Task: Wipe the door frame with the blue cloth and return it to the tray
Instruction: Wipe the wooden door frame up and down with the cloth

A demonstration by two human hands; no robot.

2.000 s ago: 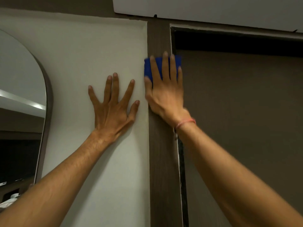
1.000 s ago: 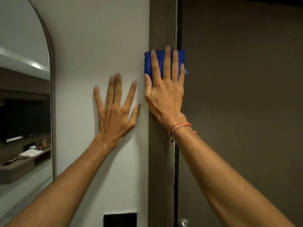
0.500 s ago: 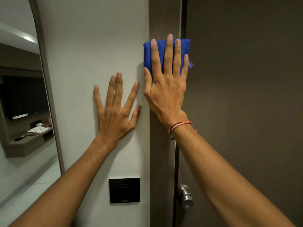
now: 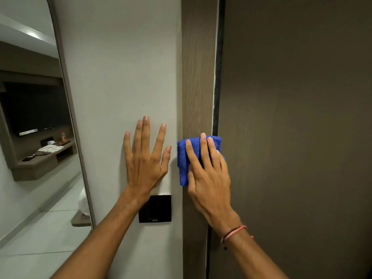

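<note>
A folded blue cloth [image 4: 183, 164] lies flat against the brown wooden door frame [image 4: 198, 67], a vertical strip between the white wall and the dark door. My right hand [image 4: 209, 178] presses the cloth onto the frame with its fingers spread over it. My left hand [image 4: 146, 158] rests flat on the white wall just left of the frame, fingers apart and holding nothing. No tray is in view.
A black wall switch plate [image 4: 155, 208] sits below my left hand. The closed brown door [image 4: 298, 127] fills the right side. At the left a tall arched mirror [image 4: 34, 127] reflects a room with a shelf and floor.
My right hand has slid the blue cloth down the door frame from near its top to about switch height. My left hand stays flat on the wall, and the view has tilted downward.
</note>
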